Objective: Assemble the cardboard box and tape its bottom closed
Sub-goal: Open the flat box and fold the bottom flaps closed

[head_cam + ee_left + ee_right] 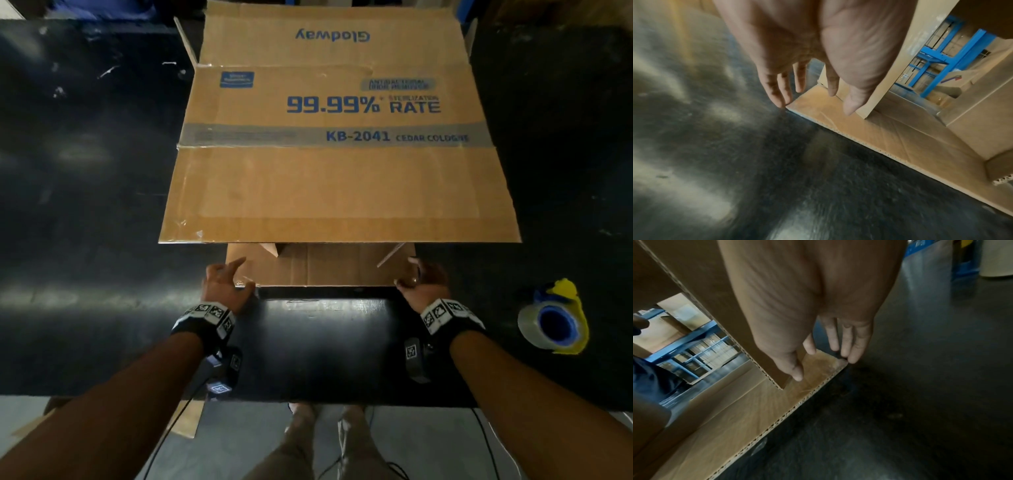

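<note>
— Fingers [774, 91] of the left hand [224, 284] are being held straight and slightly spread at the near left corner of the bottom flap [329, 267]; is anything being gripped?

— Nothing is being gripped there. In the left wrist view the fingertips are being kept at the flap's corner and the thumb beside an upright side flap [898, 65]; whether they are touching the cardboard cannot be told. The right hand [423, 284] is being held the same way at the opposite corner, fingers [857, 344] loose and a little apart, thumb alongside the other upright flap [719, 305].

— Where is the cardboard box [339, 154] being kept?

— It is being laid on its side on the black table [102, 205], its open end facing the person, the bottom flap lying flat on the tabletop.

— What writing is being shown?

— "Glodway" is being shown upside down on the far flap. Below it, "99.99%" and "RATE" are being displayed in blue, with "KB-2041 CEDAR COLOGNE" on a grey band. The small blue logo at upper left is too blurred to be read.

— And the tape?

— A clear tape roll [551, 322] on a blue and yellow dispenser is being left on the table, well to the right of the right hand.
</note>
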The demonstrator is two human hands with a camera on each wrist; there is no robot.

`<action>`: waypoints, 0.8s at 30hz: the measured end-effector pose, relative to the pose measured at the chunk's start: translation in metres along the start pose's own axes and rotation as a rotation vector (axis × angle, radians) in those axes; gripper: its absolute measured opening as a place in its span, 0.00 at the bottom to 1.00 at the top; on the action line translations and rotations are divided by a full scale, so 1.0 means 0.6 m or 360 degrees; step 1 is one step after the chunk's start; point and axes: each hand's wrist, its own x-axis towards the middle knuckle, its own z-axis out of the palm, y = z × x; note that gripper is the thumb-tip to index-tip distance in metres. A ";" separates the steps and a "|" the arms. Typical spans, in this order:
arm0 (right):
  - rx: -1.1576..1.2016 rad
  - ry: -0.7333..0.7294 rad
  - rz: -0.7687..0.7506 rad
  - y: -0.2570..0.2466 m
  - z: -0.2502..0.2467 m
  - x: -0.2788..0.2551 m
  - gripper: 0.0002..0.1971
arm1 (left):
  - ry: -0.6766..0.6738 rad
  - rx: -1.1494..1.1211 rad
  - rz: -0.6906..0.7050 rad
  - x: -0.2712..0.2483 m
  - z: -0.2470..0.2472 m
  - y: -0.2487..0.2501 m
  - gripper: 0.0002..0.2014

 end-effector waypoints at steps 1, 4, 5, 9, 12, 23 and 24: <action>-0.0003 0.0016 0.0037 0.003 0.009 0.009 0.31 | -0.0003 0.0039 -0.0038 0.003 0.005 0.005 0.32; 0.0036 -0.0046 0.0147 0.006 0.013 0.025 0.31 | 0.0030 0.0075 -0.0138 0.006 0.008 0.010 0.32; 0.0015 -0.0085 0.0150 0.004 0.006 0.028 0.31 | 0.0054 0.0036 -0.0167 0.010 0.006 0.009 0.32; 0.0168 -0.0057 0.0071 0.020 -0.022 0.034 0.28 | 0.0045 -0.0218 -0.0147 0.014 -0.019 -0.001 0.33; 0.0230 0.0007 -0.0027 0.037 -0.047 0.034 0.32 | 0.0014 -0.0348 -0.0007 -0.004 -0.047 -0.003 0.29; 0.0779 0.0117 -0.0363 -0.054 -0.196 -0.049 0.24 | 0.0153 -0.0566 0.0381 -0.050 -0.182 0.030 0.28; 0.0810 0.0159 -0.0402 -0.062 -0.208 -0.054 0.24 | 0.0202 -0.0567 0.0422 -0.054 -0.194 0.038 0.27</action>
